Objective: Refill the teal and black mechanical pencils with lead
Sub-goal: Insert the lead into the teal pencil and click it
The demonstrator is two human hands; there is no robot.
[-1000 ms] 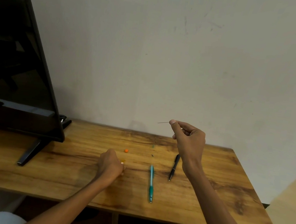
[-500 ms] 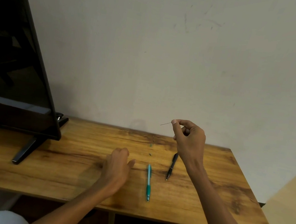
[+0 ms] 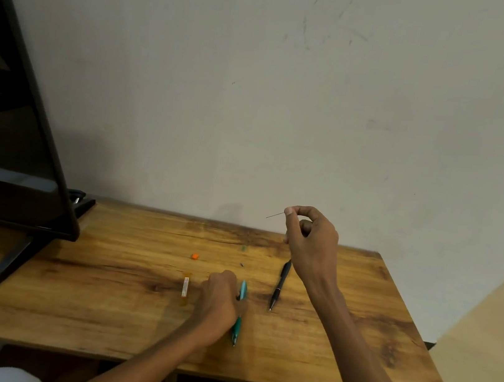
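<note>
Left hand point(image 3: 221, 300) grasps the slim teal plastic mechanical pencil point(image 3: 239, 313) lying lengthwise on the wooden desk point(image 3: 97, 298); right hand point(image 3: 310, 242) above pinches a thin grey lead point(image 3: 274, 216); black pencil point(image 3: 279, 285) just rightward.

Two pencils, one teal point(image 3: 240, 307) and one black point(image 3: 280, 285); one lead point(image 3: 274, 216); one orange cap point(image 3: 194, 256); one lead case point(image 3: 185, 287); one monitor point(image 3: 9, 122).

Open tabletop right, monitor blocks left

Bare wooden table point(image 3: 350, 352) lies at 3 to 5 o'clock of the black pencil point(image 3: 281, 282); the monitor point(image 3: 6, 138) and its stand foot point(image 3: 15, 257) wall off 9 o'clock.
</note>
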